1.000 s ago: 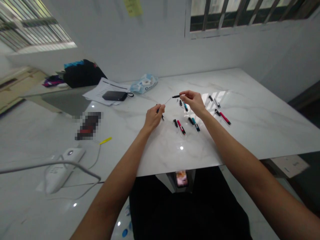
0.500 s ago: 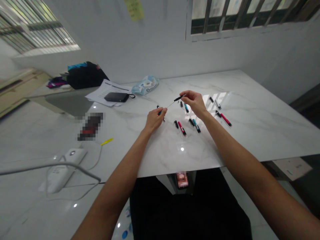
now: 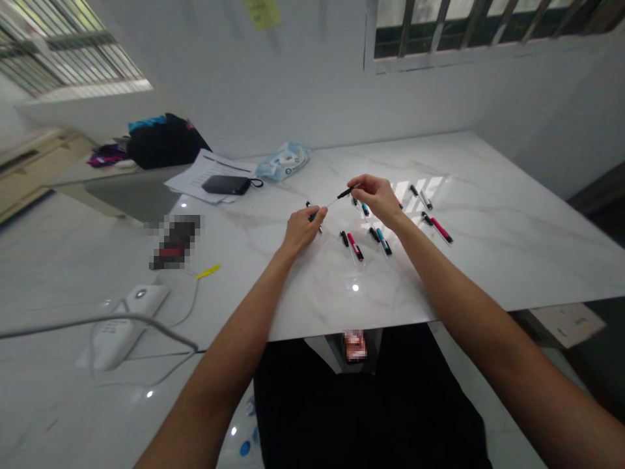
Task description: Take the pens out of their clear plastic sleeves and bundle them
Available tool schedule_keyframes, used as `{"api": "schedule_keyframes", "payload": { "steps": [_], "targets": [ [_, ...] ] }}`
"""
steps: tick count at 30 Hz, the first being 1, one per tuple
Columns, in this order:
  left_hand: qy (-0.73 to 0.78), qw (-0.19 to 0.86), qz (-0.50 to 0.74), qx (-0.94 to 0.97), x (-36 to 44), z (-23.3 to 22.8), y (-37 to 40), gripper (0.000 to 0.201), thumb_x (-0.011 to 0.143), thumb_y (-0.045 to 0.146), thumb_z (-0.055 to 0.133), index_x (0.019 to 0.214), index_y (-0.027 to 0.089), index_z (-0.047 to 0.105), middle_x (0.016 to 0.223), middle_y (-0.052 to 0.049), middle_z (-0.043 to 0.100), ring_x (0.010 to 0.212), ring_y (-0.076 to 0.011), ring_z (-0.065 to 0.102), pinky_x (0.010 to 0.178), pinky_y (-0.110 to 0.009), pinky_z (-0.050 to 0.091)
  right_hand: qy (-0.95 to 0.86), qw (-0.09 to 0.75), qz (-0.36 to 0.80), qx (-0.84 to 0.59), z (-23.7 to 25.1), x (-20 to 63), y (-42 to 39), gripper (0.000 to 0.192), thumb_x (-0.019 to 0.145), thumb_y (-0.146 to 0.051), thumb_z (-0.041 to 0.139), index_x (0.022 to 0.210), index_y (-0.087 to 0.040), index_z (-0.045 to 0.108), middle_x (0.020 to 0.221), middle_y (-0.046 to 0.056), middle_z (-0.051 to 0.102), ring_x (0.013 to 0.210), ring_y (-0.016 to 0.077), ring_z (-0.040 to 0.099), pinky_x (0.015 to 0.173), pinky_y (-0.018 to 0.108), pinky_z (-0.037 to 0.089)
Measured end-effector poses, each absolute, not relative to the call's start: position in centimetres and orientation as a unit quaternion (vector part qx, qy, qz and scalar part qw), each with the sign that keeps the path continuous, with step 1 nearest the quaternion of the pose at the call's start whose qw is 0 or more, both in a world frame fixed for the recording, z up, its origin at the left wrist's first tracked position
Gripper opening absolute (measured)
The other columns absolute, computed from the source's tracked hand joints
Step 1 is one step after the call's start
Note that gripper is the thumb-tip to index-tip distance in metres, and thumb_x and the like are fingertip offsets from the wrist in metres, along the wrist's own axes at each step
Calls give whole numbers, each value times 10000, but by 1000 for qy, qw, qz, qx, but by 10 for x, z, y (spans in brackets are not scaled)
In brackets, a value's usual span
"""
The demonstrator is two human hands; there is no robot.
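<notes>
My left hand (image 3: 303, 228) pinches a thin, pale pen refill (image 3: 333, 202) just over the table. My right hand (image 3: 375, 197) holds a slim black pen part (image 3: 344, 193) between thumb and fingertips, its tip lined up with the refill and meeting its end. Beneath the left hand lies a dark pen piece (image 3: 320, 229), mostly covered. Close by on the table are black pen caps (image 3: 344, 239), a red pen barrel (image 3: 355, 247) and a teal pen barrel (image 3: 383, 241), with thin refills beside them. Another teal barrel (image 3: 364, 209) lies partly under the right hand.
To the right lie another red barrel (image 3: 442, 230) and a clear pen piece (image 3: 426, 200). Farther back are a blue wipes pack (image 3: 284, 162), papers (image 3: 190, 176) and a black pouch (image 3: 226, 185). A white power strip (image 3: 129, 329) with cables sits at left. The table's front edge runs before my lap.
My right hand has come slightly left toward my left hand, and less of the refill shows between them. Both hands keep their hold. The view has shifted a little.
</notes>
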State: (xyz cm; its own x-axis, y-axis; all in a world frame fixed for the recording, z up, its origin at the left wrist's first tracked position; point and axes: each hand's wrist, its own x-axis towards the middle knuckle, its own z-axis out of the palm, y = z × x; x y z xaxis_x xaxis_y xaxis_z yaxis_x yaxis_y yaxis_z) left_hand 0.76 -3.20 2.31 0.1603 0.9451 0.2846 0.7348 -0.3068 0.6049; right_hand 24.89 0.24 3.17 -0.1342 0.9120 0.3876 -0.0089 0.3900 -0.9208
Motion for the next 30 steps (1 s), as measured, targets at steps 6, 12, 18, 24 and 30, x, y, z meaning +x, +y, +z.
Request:
{"api": "schedule_keyframes", "payload": {
  "steps": [6,12,18,24,30],
  "targets": [
    [513,148,335,776,12,19,-31,447,1107,570,483,1070,229,769,811,-21,714,736,-189,606,727,-307,411,-686,492,395,-361,25,245,1,278,835,-368,800,1053,-196,813,897,42,760,801,171,634,763,329,522],
    [485,133,331,798,12,19,-32,501,1120,610,473,1197,236,797,955,-50,798,797,-203,674,782,-311,458,-700,467,402,-361,23,243,-1,281,846,-341,805,1066,-168,833,882,47,774,784,163,637,748,320,523],
    [480,105,340,802,9,17,-29,441,1111,561,521,1175,235,812,1047,-73,828,910,-231,716,838,-328,481,-688,457,424,-372,22,244,0,245,855,-341,842,1011,-152,831,869,58,783,805,172,680,762,317,562],
    [482,125,331,801,10,16,-27,433,1102,550,531,1137,221,811,1016,-76,821,902,-228,706,836,-326,487,-673,473,448,-349,20,242,2,283,815,-369,888,1009,-175,819,910,66,810,871,199,739,818,342,620],
    [491,143,333,792,11,15,-28,366,1083,485,562,1096,219,814,887,-49,775,807,-209,659,753,-320,445,-678,471,452,-338,19,244,2,308,809,-386,898,1026,-182,820,900,60,810,870,203,753,854,360,641]
  ]
}}
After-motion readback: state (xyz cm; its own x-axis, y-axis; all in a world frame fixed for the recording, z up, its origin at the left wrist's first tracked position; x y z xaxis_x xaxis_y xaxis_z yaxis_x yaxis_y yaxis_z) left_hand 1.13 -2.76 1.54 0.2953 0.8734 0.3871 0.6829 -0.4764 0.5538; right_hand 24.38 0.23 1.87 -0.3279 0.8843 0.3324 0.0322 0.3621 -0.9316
